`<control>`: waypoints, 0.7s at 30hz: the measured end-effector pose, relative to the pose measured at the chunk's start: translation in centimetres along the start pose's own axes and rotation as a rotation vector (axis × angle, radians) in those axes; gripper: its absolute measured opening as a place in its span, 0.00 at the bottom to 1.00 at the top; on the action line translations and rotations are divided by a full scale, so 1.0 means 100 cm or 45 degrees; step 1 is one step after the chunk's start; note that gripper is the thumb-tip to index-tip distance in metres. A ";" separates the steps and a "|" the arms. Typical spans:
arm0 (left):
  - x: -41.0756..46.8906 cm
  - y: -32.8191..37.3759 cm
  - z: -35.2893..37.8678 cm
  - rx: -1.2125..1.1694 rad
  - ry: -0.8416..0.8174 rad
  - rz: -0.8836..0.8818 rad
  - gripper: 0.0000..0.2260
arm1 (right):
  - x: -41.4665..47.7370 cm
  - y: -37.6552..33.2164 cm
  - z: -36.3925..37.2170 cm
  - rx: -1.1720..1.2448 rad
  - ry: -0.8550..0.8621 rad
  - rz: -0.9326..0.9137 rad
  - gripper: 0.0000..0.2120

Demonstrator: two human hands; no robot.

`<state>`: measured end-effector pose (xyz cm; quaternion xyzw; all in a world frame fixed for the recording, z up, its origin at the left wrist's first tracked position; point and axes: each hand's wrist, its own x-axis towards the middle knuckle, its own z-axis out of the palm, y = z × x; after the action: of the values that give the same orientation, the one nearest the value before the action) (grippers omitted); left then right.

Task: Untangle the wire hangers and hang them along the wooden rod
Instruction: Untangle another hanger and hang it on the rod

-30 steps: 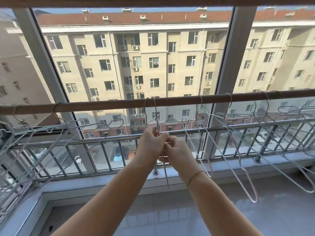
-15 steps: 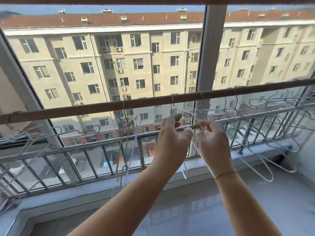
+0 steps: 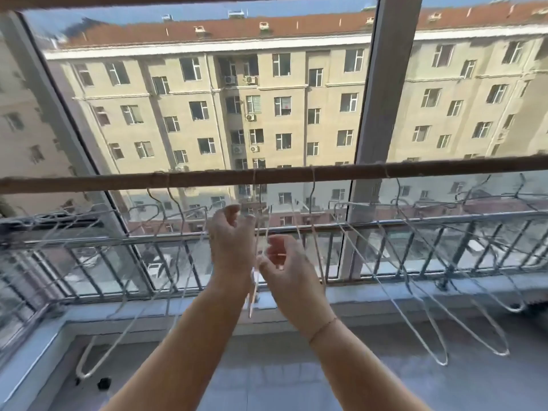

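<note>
While reaching up under the wooden rod (image 3: 267,176), pinching the middle wire hanger (image 3: 252,298) with the right hand (image 3: 281,262), thumb and forefinger closed on its wire. On the left hand (image 3: 231,241), half-curled fingers against the same wire higher up; cannot tell whether gripping. Hooked over the rod's middle, hanging edge-on between both wrists. More hangers (image 3: 80,363) bunched toward the rod's left end, others (image 3: 439,358) splayed toward its right end, all before the metal railing (image 3: 415,222).
</note>
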<state>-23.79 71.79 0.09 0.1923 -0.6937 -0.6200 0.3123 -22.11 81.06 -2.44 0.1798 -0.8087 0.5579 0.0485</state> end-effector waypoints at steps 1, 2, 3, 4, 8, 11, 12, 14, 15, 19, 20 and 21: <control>0.002 -0.001 0.000 0.003 -0.010 -0.052 0.10 | 0.002 0.002 0.002 0.055 -0.070 0.071 0.14; 0.004 -0.002 -0.001 0.004 -0.021 -0.116 0.10 | 0.003 0.003 0.003 0.098 -0.131 0.134 0.15; 0.005 -0.003 -0.002 -0.009 -0.043 -0.195 0.10 | 0.004 0.006 0.005 0.133 -0.179 0.193 0.16; 0.005 -0.003 -0.003 -0.037 -0.076 -0.281 0.09 | 0.005 0.008 0.007 0.163 -0.216 0.245 0.17; 0.004 -0.007 -0.008 -0.143 -0.205 -0.482 0.06 | 0.005 0.014 0.013 0.286 -0.259 0.337 0.13; 0.005 -0.007 -0.010 -0.253 -0.256 -0.547 0.07 | 0.005 0.013 0.013 0.403 -0.221 0.317 0.08; 0.006 -0.007 -0.010 -0.272 -0.280 -0.563 0.07 | 0.006 0.013 0.013 0.418 -0.207 0.292 0.06; 0.010 -0.005 -0.010 -0.334 -0.344 -0.588 0.07 | 0.009 0.010 0.013 0.445 -0.186 0.251 0.03; 0.012 -0.003 -0.009 -0.362 -0.376 -0.593 0.07 | 0.011 0.007 0.012 0.466 -0.178 0.245 0.03; 0.029 0.008 0.002 -0.396 -0.455 -0.579 0.05 | 0.032 -0.003 0.006 0.476 -0.117 0.235 0.08; 0.034 0.010 0.004 -0.414 -0.474 -0.603 0.05 | 0.037 -0.004 0.006 0.466 -0.100 0.232 0.09; 0.038 0.010 0.006 -0.435 -0.498 -0.642 0.06 | 0.040 -0.005 0.005 0.452 -0.087 0.232 0.09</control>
<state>-26.83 69.90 1.77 0.1803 -0.5575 -0.8095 0.0386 -25.61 79.46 -1.05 0.1304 -0.7118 0.6874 -0.0622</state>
